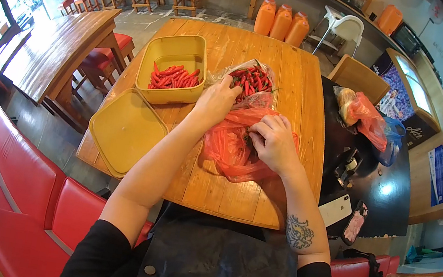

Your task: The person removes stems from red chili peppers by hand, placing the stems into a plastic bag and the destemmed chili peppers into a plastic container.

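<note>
Red chillies [252,79] lay heaped on thin clear plastic [215,76] at the far middle of the wooden bench [298,87], and other chillies [175,79] were inside the yellow tub [175,48], to the left of this heap. The tub stood open just beside the heap, probably so that the reach between them was short. Its lid [126,133] lay on the near left side, perhaps to keep it out of the way of the hands. The left hand [218,101] touched the left side of the heap, but its fingertips were partly hidden, so one cannot tell whether this grip was closed on a chilli. The right hand [274,138] was over the crumpled red bag [228,148], its fingers bent toward the thumb; something small and dark showed near them, yet whether this grip held it could not be made out. The folds of the red bag hid what it might contain, and the tub's front wall concealed the lowest chillies.
</note>
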`<state>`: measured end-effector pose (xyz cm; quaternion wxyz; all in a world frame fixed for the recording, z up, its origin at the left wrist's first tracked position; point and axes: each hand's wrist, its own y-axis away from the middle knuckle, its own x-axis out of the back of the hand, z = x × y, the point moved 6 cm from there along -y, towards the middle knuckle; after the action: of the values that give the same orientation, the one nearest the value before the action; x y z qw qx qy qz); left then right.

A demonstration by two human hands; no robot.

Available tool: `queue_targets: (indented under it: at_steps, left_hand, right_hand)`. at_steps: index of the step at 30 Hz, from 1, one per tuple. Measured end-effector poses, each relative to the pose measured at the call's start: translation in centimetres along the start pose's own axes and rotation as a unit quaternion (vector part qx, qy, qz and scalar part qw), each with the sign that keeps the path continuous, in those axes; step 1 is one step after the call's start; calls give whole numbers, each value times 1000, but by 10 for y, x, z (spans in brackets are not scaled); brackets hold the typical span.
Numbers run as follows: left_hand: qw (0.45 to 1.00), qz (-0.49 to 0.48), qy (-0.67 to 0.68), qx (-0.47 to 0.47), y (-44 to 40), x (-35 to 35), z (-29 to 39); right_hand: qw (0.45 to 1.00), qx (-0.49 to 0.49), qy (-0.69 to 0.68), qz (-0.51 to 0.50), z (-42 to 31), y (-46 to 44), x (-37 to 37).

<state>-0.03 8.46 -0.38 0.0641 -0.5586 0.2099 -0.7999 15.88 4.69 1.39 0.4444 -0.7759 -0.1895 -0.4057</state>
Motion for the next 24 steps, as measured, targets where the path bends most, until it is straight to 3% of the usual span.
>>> queue_targets:
  at_steps: [3, 5, 9, 11, 14, 17, 21, 24]
  left_hand:
    - [997, 36, 51, 38, 0, -2, -10]
    - [980, 80, 171, 67, -1, 0, -23]
    - [972, 91, 200, 88, -1, 10, -22]
    - [919, 141, 335, 150, 0, 14, -24]
    - [890, 162, 390, 173, 1, 11, -30]
    - [887, 115, 400, 198, 1, 7, -35]
    - [883, 137, 408, 188, 3, 13, -32]
    - [842, 203, 478, 148, 6, 21, -28]
  right_hand:
    - [1000, 0, -4, -2, 1, 0, -1]
    - [1000, 3, -2, 5, 1, 0, -1]
    - [1000, 3, -2, 1, -1, -1, 0]
    - [1000, 6, -4, 8, -1, -1, 1]
    - [1000, 3, -3, 8, -1, -1, 2]
    - [1000, 1, -6, 14, -2, -2, 3]
    - [999, -20, -12, 36, -1, -4, 10]
    - [997, -35, -13, 63, 0, -4, 15]
